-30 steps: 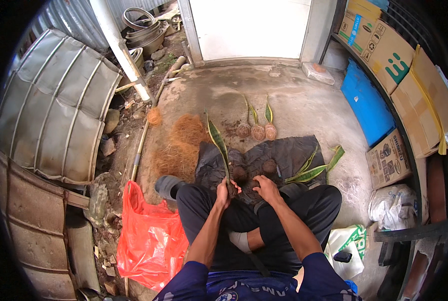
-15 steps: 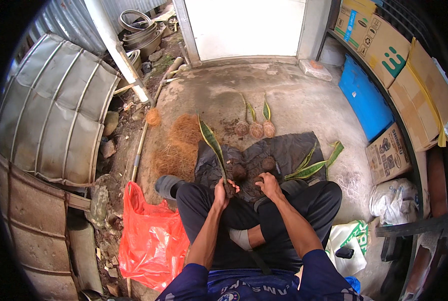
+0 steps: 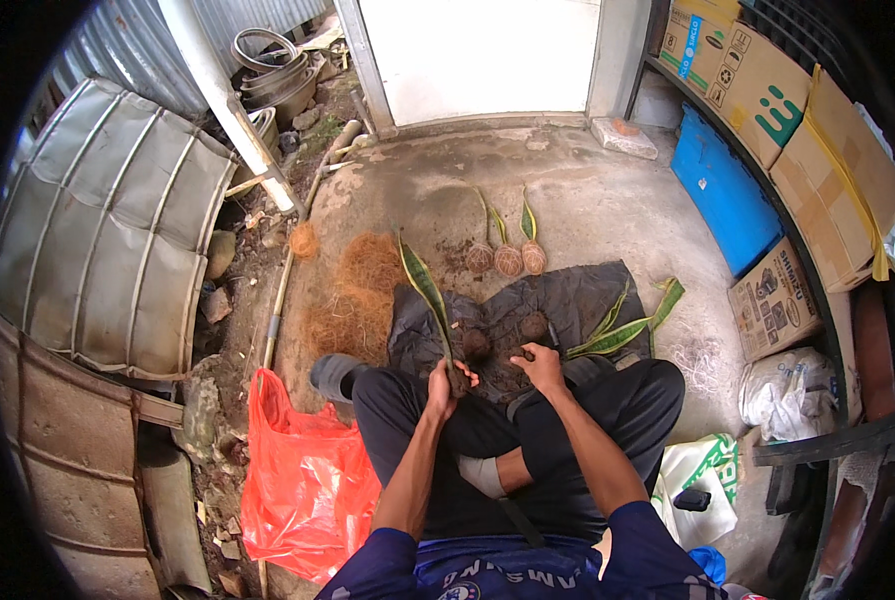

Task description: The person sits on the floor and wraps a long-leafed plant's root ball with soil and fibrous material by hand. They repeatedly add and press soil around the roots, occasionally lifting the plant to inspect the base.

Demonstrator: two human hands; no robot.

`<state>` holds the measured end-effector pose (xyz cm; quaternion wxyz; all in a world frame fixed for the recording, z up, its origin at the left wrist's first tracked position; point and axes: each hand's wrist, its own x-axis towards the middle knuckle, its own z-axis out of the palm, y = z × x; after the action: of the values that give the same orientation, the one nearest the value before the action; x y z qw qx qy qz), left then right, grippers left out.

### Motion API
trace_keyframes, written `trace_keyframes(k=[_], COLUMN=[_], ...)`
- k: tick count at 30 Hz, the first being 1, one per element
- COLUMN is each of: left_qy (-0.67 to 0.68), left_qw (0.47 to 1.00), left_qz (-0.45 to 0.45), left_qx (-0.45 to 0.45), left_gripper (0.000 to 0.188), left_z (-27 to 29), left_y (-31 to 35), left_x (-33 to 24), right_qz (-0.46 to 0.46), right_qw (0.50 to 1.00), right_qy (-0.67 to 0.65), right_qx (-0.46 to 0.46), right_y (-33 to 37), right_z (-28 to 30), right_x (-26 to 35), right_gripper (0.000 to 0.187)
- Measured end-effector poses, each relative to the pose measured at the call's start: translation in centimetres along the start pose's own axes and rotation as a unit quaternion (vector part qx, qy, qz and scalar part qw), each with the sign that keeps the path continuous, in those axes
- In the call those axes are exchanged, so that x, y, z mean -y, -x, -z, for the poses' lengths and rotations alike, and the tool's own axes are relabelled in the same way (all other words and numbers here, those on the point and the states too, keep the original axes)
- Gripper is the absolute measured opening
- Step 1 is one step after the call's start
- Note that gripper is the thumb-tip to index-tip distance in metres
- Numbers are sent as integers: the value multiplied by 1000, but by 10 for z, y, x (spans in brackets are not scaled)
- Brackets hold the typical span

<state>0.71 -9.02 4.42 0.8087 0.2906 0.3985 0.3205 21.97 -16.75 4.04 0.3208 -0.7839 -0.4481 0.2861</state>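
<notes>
I sit cross-legged on a concrete floor. My left hand (image 3: 445, 378) grips the base of a long green striped leaf cutting (image 3: 425, 290) that stands upright over a black sheet (image 3: 567, 300). My right hand (image 3: 539, 364) rests on a heap of dark soil (image 3: 507, 370) on that sheet, fingers curled into it. Two dark soil balls (image 3: 477, 344) lie just beyond my hands. Three wrapped fibre balls with leaf cuttings (image 3: 507, 258) stand in a row at the sheet's far edge. Loose green leaves (image 3: 627, 325) lie to the right.
A pile of brown coconut fibre (image 3: 352, 300) lies left of the sheet. A red plastic bag (image 3: 302, 480) sits by my left knee. Cardboard boxes (image 3: 777, 300) and a blue panel (image 3: 722, 190) line the right; corrugated metal sheets (image 3: 107, 230) the left. A white door (image 3: 482, 55) stands ahead.
My right hand has moved slightly from beside the left hand onto the soil heap. The left hand keeps the leaf upright, nearly unmoved.
</notes>
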Motion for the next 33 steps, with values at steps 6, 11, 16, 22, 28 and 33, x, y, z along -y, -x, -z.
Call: trace_keyframes(k=[6,11,16,22,28,33], left_qy=[-25,-3,-9,-19,-6,44], left_qw=[1000,1000,1000,999,999,995], left_qz=[1,7,14,17,13,40], left_qx=[17,9,17,25,47,80], left_gripper=[45,45,44,45,43,40], left_z=[-3,6,0,5,-8,-3], left_y=[-1,-4,-4,-7,-8,-8], left_x=[1,5,4,4,0,15], right_qz=[-6,-130,-164,-124,-99,-148], right_qw=[998,937,871,944,971,925], right_qy=[-47,-309,-455,-305,-189,-351], right_qx=[-31,93,80,-13,-106,-21], right_y=[-3,-6,-7,-16,-19,-12], right_z=[-2,7,7,1,4,12], right_x=[-7,2,-7,-21,-21,-7], right_gripper=[45,55,62,58,47,53])
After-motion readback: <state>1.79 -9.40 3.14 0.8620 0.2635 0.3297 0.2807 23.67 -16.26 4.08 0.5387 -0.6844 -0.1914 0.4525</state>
